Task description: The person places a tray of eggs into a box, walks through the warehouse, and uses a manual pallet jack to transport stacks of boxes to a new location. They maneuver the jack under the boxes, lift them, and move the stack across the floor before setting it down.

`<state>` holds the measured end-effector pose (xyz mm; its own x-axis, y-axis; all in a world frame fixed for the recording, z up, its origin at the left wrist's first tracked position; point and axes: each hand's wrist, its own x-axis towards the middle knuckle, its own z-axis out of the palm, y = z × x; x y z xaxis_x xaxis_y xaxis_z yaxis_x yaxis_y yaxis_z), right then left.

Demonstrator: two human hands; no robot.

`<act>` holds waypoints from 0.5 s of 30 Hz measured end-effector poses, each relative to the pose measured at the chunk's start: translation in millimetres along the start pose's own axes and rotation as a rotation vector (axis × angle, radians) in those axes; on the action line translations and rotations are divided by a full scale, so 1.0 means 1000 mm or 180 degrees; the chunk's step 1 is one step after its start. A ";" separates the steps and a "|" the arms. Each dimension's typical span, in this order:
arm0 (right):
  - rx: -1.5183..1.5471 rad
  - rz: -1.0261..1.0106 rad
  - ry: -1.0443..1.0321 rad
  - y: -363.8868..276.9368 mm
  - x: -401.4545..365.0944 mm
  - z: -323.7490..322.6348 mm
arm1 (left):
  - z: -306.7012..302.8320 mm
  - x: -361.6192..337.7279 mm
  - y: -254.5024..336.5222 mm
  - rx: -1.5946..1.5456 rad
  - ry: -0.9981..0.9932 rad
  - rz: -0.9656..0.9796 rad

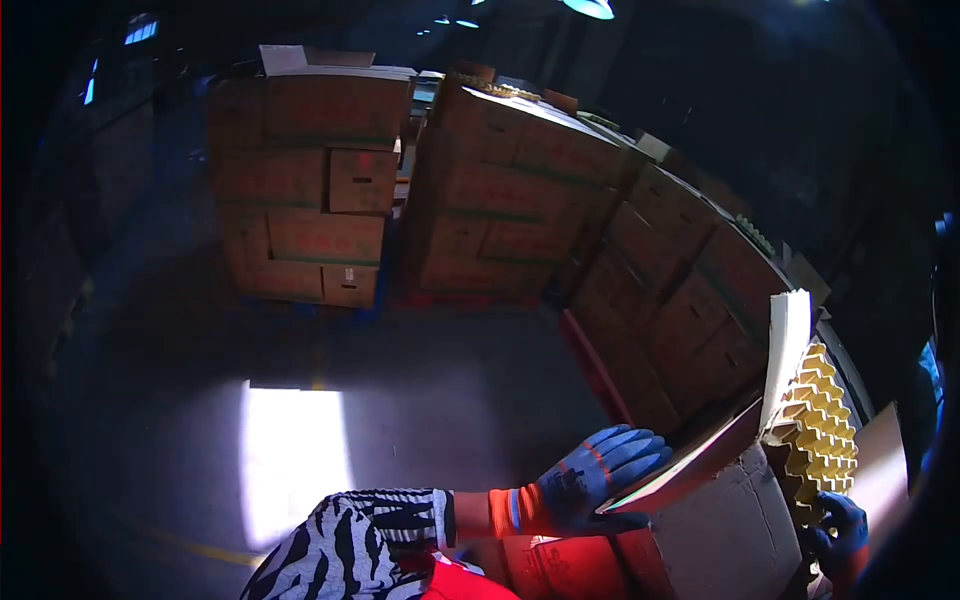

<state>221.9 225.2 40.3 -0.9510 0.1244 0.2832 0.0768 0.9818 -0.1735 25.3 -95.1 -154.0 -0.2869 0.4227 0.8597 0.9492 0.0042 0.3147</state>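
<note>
Carton (720, 530) is already open. Left hand (600, 468) lies flat on the raised flap (690, 462), fingers stretched out, gripping nothing, just pressing on it. Right hand (838, 535) curls its fingers round the lower edge of the yellow trays (822, 420) (a white sheet (787, 350) stands against them). Trays are upright at the carton's right side, neither flat inside nor clear of it. Stacked boxes (500, 190) behind.

Count: 2 gloved hands: left hand (600, 475), right hand (838, 530). 1 open carton (720, 530). 1 yellow cell tray (822, 430). 1 white sheet (785, 350). 3 carton stacks: left stack (310, 180), middle stack (500, 190), right stack (680, 290).
</note>
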 end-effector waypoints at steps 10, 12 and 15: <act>-0.0423 0.1155 -0.0431 -0.005 0.014 -0.020 | -0.072 -0.301 -0.004 0.0646 -0.2754 -0.2616; -0.0902 0.1254 -0.0200 -0.068 -0.002 -0.029 | -0.106 -0.354 0.007 0.0486 -0.3075 -0.3413; -0.0773 -0.0290 0.1066 -0.133 -0.007 -0.013 | -0.158 -0.455 0.031 0.1166 -0.2796 -0.3590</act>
<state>222.6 95.7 73.1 -0.8104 0.0359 0.5848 0.1035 0.9912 0.0825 164.6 -430.8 -472.2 -0.8378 0.4414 -0.3213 0.2999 0.8638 0.4049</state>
